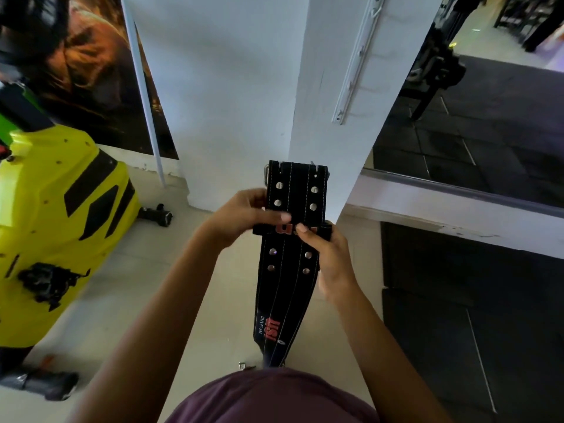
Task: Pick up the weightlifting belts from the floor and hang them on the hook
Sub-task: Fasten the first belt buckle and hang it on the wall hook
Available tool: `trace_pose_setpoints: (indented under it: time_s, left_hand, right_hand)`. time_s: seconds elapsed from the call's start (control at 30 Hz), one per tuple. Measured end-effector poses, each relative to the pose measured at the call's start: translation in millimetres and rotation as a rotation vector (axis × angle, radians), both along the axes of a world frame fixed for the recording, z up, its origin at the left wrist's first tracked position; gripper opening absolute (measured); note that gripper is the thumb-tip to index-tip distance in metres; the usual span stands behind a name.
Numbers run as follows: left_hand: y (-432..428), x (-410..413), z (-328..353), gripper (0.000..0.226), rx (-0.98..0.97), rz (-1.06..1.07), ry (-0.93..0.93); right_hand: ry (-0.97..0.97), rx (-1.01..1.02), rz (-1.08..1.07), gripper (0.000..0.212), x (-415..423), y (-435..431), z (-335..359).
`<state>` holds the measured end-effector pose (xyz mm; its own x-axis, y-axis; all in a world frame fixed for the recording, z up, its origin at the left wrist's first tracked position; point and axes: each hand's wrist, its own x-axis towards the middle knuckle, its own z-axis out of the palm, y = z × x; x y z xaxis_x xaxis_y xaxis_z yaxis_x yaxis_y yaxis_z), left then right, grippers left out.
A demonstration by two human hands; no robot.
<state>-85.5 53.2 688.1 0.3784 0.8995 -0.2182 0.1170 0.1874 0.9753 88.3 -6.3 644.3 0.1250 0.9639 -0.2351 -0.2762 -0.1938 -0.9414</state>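
A black weightlifting belt (291, 264) with silver rivets, white stitching and red lettering hangs upright in front of me, its buckle end at the top. My left hand (241, 216) grips its left edge at the loop. My right hand (328, 261) holds the right edge, thumb across the red-lettered loop. Above right, a white hook rail (357, 62) with several hooks runs down the white pillar (329, 117); nothing hangs on it. The belt's lower end drops behind my purple shirt.
A yellow-green exercise machine (58, 227) stands at the left on the pale tiled floor (158, 285). A small metal piece (244, 366) lies on the floor near my body. At the right, a mirror shows dark rubber mats and gym equipment (436, 65).
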Motion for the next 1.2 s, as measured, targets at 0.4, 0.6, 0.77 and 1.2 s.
trace_pose_setpoints:
  time_s: [0.4,0.6,0.77,1.2]
  left_hand:
    - [-34.6,15.2,-35.5,0.026,-0.046,0.118,-0.217]
    - [13.2,8.5,-4.8,0.022,0.007,0.203,-0.131]
    - [-20.7,15.7,-31.7,0.032,-0.106,0.002,-0.243]
    - [-39.0,13.5,-69.8,0.033,-0.044,-0.018,-0.09]
  right_hand:
    - [0.055,-0.031,-0.042,0.03,6.4,-11.8,0.6]
    - [-0.01,-0.02,-0.006,0.026,-5.7,-23.4,-3.5]
    - [0.039,0.013,-0.059,0.028,2.5,-20.2,2.7]
    - [-0.078,0.016,-0.129,0.019,-1.8,1.4,6.6]
